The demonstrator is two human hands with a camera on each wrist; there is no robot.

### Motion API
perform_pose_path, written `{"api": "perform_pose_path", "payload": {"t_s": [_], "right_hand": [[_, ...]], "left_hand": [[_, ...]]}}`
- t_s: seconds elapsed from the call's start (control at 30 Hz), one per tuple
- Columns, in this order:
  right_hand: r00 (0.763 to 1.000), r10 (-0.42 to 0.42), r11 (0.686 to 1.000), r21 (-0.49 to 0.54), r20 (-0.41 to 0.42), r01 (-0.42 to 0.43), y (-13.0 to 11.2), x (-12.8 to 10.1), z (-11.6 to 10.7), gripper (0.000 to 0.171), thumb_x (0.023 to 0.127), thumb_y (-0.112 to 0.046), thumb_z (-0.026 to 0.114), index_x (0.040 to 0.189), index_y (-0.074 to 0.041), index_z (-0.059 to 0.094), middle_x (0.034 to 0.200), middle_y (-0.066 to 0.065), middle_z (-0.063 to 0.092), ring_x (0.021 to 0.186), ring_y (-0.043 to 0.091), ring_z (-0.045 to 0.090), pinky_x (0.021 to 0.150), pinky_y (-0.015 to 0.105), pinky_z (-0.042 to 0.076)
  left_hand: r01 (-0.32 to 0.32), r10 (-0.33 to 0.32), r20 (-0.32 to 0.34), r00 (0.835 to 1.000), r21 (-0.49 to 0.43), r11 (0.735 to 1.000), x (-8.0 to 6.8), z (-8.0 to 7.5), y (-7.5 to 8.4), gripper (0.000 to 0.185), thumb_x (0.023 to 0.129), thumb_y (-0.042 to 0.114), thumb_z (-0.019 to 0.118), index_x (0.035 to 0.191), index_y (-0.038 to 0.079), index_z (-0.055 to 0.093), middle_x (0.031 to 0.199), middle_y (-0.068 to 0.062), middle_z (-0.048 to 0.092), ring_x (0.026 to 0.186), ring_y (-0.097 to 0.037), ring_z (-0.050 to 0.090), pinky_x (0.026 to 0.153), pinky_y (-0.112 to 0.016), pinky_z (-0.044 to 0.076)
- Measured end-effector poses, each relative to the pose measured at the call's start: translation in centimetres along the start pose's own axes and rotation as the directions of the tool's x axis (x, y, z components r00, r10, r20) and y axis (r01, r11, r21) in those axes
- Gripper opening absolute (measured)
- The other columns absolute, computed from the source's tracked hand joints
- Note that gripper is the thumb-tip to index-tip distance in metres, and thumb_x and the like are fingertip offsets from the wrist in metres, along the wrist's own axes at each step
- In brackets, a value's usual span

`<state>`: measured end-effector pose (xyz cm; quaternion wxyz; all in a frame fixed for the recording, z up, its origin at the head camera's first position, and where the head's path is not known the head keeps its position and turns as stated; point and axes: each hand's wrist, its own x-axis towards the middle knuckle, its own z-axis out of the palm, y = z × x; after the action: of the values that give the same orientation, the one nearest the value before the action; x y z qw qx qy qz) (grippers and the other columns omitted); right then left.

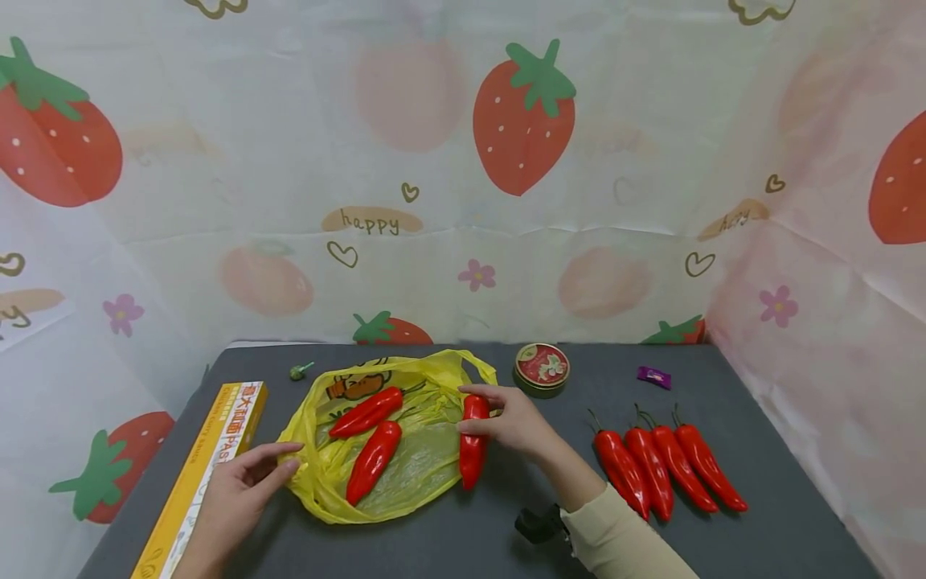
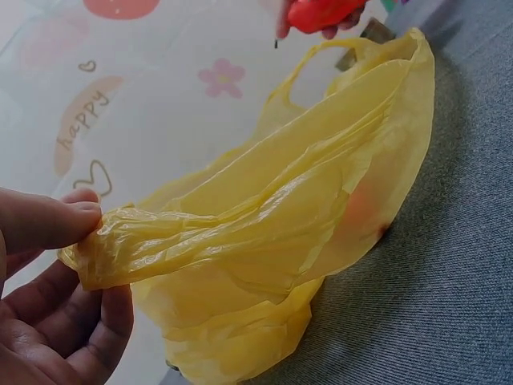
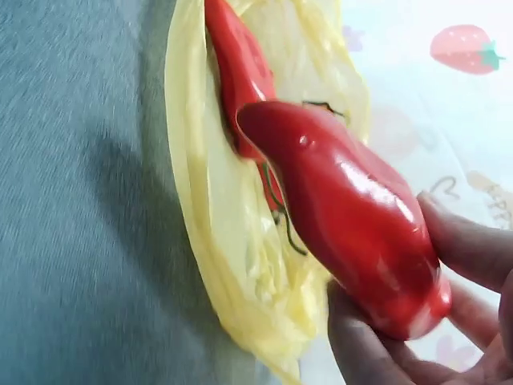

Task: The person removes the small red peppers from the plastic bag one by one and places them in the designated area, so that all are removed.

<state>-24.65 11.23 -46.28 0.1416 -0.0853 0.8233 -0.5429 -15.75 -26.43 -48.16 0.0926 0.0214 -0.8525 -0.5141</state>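
Note:
A yellow plastic bag lies spread open on the dark tabletop, with two red chili peppers inside it. My left hand pinches the bag's left edge between thumb and fingers; in the left wrist view the gathered plastic stretches away from the fingertips. Over the bag's right rim, my right hand grips another red chili pepper near its thick end. Its pointed end hangs downward in the head view. The right wrist view shows this pepper in front of the bag opening.
Several red peppers lie in a row at the right. A round red tin stands behind the bag, with a small purple packet farther right. On the left are a yellow pasta box and a green pepper stem. A patterned cloth hangs behind.

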Motion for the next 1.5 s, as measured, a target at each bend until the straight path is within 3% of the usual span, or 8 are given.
{"api": "perform_pose_path", "payload": {"t_s": [0.23,0.43,0.73,0.93,1.1,1.27,1.37,1.5], "right_hand": [[0.999,0.020,0.999,0.051,-0.036,-0.018,1.1,-1.4,-1.9,0.051,0.088,-0.025,0.081,0.133,-0.016,0.059,0.122,0.016,0.064,0.095,0.026,0.065,0.073,0.040,0.060],[0.997,-0.012,1.000,0.000,-0.077,0.012,1.7,-2.7,-3.5,0.049,0.088,-0.032,0.080,0.133,-0.019,0.064,0.120,0.011,0.065,0.101,0.027,0.063,0.075,0.043,0.058],[0.995,-0.099,0.989,-0.111,-0.023,0.096,3.5,-4.5,-6.5,0.055,0.094,-0.028,0.072,0.146,-0.021,0.054,0.131,0.012,0.062,0.113,0.034,0.062,0.082,0.039,0.056],[0.994,-0.071,0.985,-0.165,-0.082,0.057,4.4,-5.8,-8.2,0.052,0.091,-0.034,0.076,0.140,-0.024,0.061,0.129,0.010,0.066,0.117,0.032,0.061,0.084,0.039,0.056],[0.995,-0.017,0.986,-0.165,-0.098,0.001,5.1,-6.7,-9.3,0.050,0.089,-0.037,0.077,0.136,-0.027,0.064,0.129,0.009,0.066,0.110,0.027,0.065,0.083,0.038,0.056],[0.994,-0.016,0.974,-0.227,-0.105,-0.008,5.5,-7.4,-10.1,0.051,0.090,-0.037,0.077,0.137,-0.023,0.063,0.133,0.012,0.063,0.097,0.022,0.068,0.078,0.036,0.055],[0.992,-0.034,0.953,-0.302,-0.118,-0.003,5.8,-7.7,-10.4,0.052,0.090,-0.035,0.077,0.138,-0.019,0.062,0.121,0.013,0.066,0.080,0.016,0.061,0.067,0.031,0.048],[0.989,-0.034,0.923,-0.384,-0.141,-0.023,6.3,-8.0,-10.5,0.051,0.090,-0.029,0.078,0.136,-0.015,0.063,0.084,0.007,0.058,0.069,0.015,0.048,0.059,0.029,0.038]], "left_hand": [[-0.017,0.017,0.001,1.000,-0.011,1.000,0.0,0.1,0.1,0.027,0.095,0.021,0.072,0.116,0.004,0.074,0.092,0.005,0.071,0.073,-0.008,0.057,0.062,-0.022,0.049],[-0.012,0.012,0.000,1.000,-0.004,1.000,0.0,0.2,-0.1,0.027,0.095,0.022,0.072,0.116,0.005,0.074,0.090,0.004,0.072,0.072,-0.009,0.056,0.061,-0.022,0.048],[0.008,-0.008,0.003,1.000,0.010,1.000,0.1,0.1,-0.3,0.029,0.095,0.023,0.072,0.118,0.006,0.074,0.091,0.004,0.071,0.073,-0.009,0.056,0.062,-0.022,0.048],[0.025,-0.025,0.007,1.000,0.018,1.000,0.2,0.2,-0.3,0.030,0.095,0.025,0.072,0.119,0.006,0.074,0.095,0.003,0.072,0.074,-0.008,0.057,0.064,-0.022,0.049],[0.037,-0.037,0.005,0.999,0.026,0.999,0.2,0.1,-0.3,0.030,0.095,0.026,0.072,0.119,0.007,0.074,0.095,0.004,0.072,0.075,-0.008,0.056,0.063,-0.021,0.048],[0.042,-0.042,0.009,0.999,0.016,0.999,0.2,0.1,-0.4,0.030,0.096,0.026,0.071,0.119,0.007,0.073,0.092,0.004,0.070,0.074,-0.008,0.055,0.062,-0.022,0.048],[0.033,-0.033,0.013,0.999,0.009,0.999,0.2,0.1,-0.4,0.030,0.096,0.025,0.071,0.119,0.006,0.073,0.091,0.003,0.070,0.073,-0.009,0.055,0.061,-0.023,0.047],[0.024,-0.024,0.015,1.000,0.007,1.000,0.2,0.1,-0.2,0.029,0.096,0.024,0.071,0.119,0.006,0.073,0.092,0.003,0.071,0.073,-0.009,0.055,0.062,-0.022,0.048]]}}
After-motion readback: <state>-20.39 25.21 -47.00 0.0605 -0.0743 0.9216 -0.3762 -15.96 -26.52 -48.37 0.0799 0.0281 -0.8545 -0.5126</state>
